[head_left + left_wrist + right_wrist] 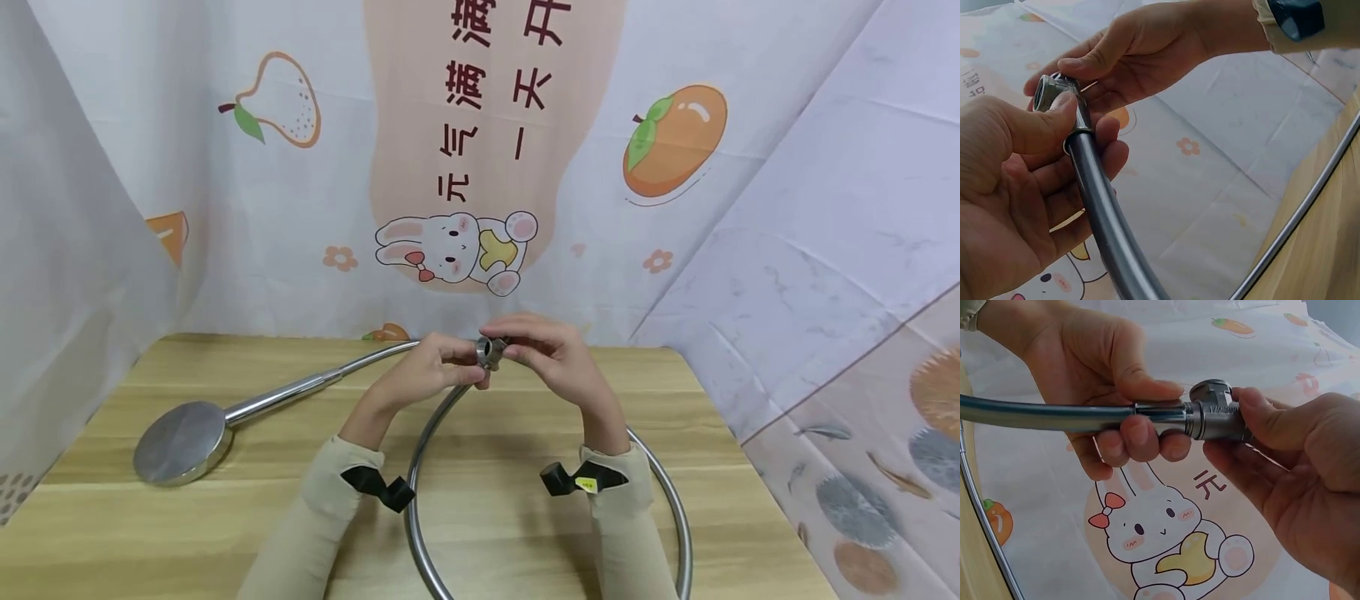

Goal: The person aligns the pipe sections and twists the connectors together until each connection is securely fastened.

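Observation:
A grey metal angle valve [1217, 422] with a round open port is held up over the far part of the table, joined in line with the end of a metal shower hose [1054, 417]. My left hand [420, 372] grips the hose's end fitting [1163, 414] just below the valve, thumb on one side and fingers curled under. From the other side, my right hand [557, 358] pinches the valve body between thumb and fingers. How far the threads are engaged is hidden inside the fitting.
A round silver shower head [183, 442] with a straight handle lies at the left of the wooden table [510, 517]. The hose [417, 533] loops across the table under both forearms. A printed curtain [300, 208] hangs behind the table and at both sides.

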Motion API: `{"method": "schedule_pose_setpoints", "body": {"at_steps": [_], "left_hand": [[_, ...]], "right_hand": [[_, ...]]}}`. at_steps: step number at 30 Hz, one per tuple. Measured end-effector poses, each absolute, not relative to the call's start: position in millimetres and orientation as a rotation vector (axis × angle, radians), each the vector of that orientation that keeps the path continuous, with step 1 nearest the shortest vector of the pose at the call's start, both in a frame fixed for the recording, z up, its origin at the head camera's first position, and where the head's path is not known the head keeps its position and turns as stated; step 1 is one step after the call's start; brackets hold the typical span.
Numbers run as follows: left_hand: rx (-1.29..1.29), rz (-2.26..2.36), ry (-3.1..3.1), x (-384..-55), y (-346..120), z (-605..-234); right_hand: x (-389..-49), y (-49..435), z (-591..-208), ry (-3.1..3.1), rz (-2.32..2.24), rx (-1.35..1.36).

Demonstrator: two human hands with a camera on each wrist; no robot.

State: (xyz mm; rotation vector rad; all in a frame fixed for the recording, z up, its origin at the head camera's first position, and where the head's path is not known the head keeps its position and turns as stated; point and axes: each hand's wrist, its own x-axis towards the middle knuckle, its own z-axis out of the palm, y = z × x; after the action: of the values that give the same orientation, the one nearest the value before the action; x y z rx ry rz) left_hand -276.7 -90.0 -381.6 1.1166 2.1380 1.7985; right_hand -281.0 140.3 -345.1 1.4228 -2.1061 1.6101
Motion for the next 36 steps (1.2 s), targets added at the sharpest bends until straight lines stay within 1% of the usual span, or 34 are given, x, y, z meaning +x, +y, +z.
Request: {"method": "schedule_pose_setpoints", "body": {"at_steps": [3,7,12,16,22,30,33,36], "left_hand": [[1.132,1.814,2.065,-278.2,-90.1,-381.3],[1.127,1.812,2.11,-277.7,-90.4,-380.6],[1.154,1.762,2.314,-273.3,-88.5,-375.2],[1.093,1.717,2.504,-269.0,-85.1,-372.9],[1.031,1.641,2.735,-264.6,-80.0,-372.5],[1.027,1.419,3.023,-261.5,-75.4,-371.3],[0.951,1.451,2.964,-262.2,-76.6,-370.8],[0.882,1.612,2.737,-265.2,-80.7,-370.8]], "right_hand": [[-280.3,140.7,-344.0,-2.09,1.582,1.402],[-277.2,138.1,-342.9,-2.116,1.505,1.304],[-272.4,133.7,-341.8,-2.147,1.456,1.176],[-271.8,131.8,-340.7,-2.158,1.448,1.11],[-270.4,130.8,-341.1,-2.181,1.488,1.044],[-273.7,131.3,-344.0,-2.24,1.479,0.988],[-276.1,132.4,-344.3,-2.257,1.472,0.996],[-277.6,133.6,-344.6,-2.251,1.507,1.031]]}}
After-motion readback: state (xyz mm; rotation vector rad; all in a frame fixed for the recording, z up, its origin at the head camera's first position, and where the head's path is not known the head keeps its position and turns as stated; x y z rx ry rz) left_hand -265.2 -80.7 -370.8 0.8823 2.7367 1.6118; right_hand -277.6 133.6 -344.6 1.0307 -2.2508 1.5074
